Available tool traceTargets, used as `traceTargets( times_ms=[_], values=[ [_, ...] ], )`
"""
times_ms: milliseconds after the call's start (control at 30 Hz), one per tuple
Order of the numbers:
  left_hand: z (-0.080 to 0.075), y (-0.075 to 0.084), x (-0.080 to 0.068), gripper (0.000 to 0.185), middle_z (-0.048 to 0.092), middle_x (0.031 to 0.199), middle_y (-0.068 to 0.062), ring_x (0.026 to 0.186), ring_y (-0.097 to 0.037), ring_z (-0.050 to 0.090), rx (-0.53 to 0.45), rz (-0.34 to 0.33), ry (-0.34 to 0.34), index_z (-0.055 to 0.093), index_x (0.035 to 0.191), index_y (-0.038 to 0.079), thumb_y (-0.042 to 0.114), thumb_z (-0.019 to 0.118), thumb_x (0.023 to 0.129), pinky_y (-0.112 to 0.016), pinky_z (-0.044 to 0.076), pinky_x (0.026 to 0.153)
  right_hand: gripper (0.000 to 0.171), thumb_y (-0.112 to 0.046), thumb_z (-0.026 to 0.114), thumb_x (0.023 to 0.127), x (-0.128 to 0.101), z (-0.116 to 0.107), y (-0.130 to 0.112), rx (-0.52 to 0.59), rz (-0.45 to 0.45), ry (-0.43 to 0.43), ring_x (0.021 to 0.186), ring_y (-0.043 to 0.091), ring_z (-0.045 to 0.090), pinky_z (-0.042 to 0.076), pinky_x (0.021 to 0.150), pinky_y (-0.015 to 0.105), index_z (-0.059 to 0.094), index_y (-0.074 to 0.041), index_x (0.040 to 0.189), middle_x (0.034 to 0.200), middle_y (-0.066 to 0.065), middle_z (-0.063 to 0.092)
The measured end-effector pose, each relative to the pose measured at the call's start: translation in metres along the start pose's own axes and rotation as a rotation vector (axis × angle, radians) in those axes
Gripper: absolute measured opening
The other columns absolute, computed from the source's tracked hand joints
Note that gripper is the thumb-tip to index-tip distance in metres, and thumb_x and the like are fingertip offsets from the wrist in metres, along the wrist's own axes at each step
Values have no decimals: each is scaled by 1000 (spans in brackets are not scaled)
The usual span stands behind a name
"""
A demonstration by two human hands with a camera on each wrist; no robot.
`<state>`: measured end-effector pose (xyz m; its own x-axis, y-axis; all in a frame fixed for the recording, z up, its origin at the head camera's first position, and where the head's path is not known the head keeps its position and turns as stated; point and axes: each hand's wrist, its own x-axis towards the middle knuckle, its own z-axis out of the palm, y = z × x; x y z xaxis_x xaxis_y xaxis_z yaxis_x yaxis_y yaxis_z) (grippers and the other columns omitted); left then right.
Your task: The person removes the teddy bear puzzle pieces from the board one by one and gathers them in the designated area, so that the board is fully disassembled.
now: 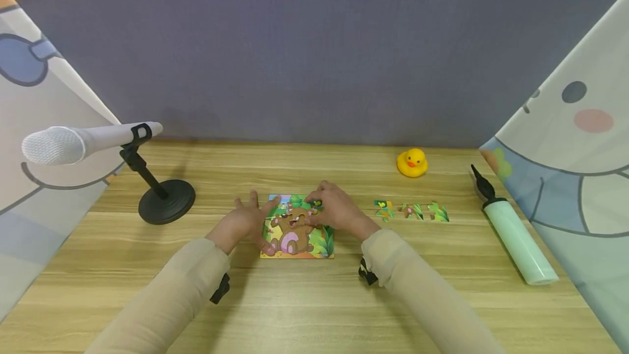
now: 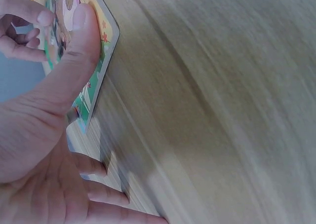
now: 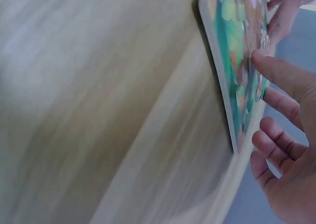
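Note:
A jigsaw puzzle board (image 1: 321,251) with a laughing brown bear lies on the table in front of me. My left hand (image 1: 245,224) is at its left side, fingers spread. In the left wrist view its thumb (image 2: 85,34) rests on the picture near the board's edge, while other fingertips reach the table. Over the upper right of the board, my right hand (image 1: 339,211) pinches a small puzzle piece (image 3: 259,83) between thumb and index finger, the other fingers loosely curled. The piece is close over the picture and partly hidden by the fingers.
Right of the board lie three loose puzzle pieces (image 1: 411,211) in a row. Behind them sits a yellow rubber duck (image 1: 412,163). A pale green hand pump (image 1: 520,242) lies at the right edge. A white microphone (image 1: 93,141) on a black stand (image 1: 167,201) is at the left.

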<state>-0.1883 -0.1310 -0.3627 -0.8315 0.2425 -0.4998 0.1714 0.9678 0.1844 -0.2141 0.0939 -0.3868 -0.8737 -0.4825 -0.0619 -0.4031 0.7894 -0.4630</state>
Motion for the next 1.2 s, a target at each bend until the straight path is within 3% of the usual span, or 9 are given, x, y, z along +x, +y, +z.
traceTargets(
  times_ms=[200, 433, 600, 967, 1200],
  values=[
    [0, 1, -1, 129, -1, 160, -41, 139, -71, 7, -2, -3, 2, 13, 164, 19, 46, 92, 66, -73, 46, 92, 50, -33, 85, 84, -11, -9, 8, -11, -36, 6, 89, 16, 55, 51, 78, 37, 71, -15, 128, 109, 3, 60],
    [1, -1, -1, 130, -2, 160, -41, 139, -71, 7, -5, 1, 8, 13, 164, 19, 46, 92, 65, -72, 48, 90, 49, -33, 83, 86, -30, -22, 17, 17, -70, 22, 101, 23, 62, 54, 88, 44, 70, -14, 130, 116, 5, 62],
    [3, -2, 1, 130, -1, 160, -42, 139, -71, 8, -2, 4, 13, 14, 164, 19, 47, 92, 65, -71, 49, 89, 52, -31, 83, 87, -46, -32, 27, 18, -72, 41, 101, 25, 64, 55, 87, 46, 69, -12, 132, 117, 6, 63],
    [3, -3, 2, 131, -1, 160, -42, 139, -71, 7, -17, 2, 11, 13, 164, 18, 46, 93, 64, -72, 48, 90, 50, -26, 85, 84, -88, -48, 60, 41, -28, 77, 76, 16, 51, 45, 63, 30, 71, -11, 129, 105, 5, 62],
    [3, -2, 1, 130, -3, 160, -42, 139, -71, 6, -39, 6, 9, 13, 165, 18, 44, 93, 65, -73, 47, 91, 48, -30, 85, 83, -111, -50, 89, -10, -20, 88, 78, 15, 53, 47, 66, 31, 73, -11, 126, 101, 2, 62]
  ],
)
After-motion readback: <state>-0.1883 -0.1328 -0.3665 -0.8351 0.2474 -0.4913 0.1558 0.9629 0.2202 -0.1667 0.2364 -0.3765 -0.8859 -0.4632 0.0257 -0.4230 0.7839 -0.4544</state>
